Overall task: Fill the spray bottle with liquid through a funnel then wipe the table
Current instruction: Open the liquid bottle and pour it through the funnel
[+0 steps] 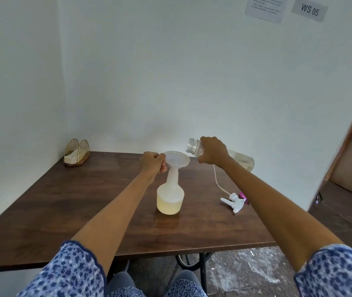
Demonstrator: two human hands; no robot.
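A translucent white spray bottle (170,196) stands uncapped mid-table, its lower part holding pale yellow liquid. A white funnel (177,159) sits in its neck. My left hand (152,165) pinches the funnel's left rim. My right hand (213,152) grips a clear plastic bottle (194,146) lying nearly level, its open threaded mouth just right of and slightly above the funnel, with a little yellowish liquid at its far end (244,160). No stream is visible. The white spray trigger head (234,202) with its dip tube lies on the table to the right.
A gold wire holder with white napkins (77,153) stands at the far left corner of the dark wooden table (85,200). Something pink (243,196) peeks from behind my right forearm. Walls close the back and left; a door is at right.
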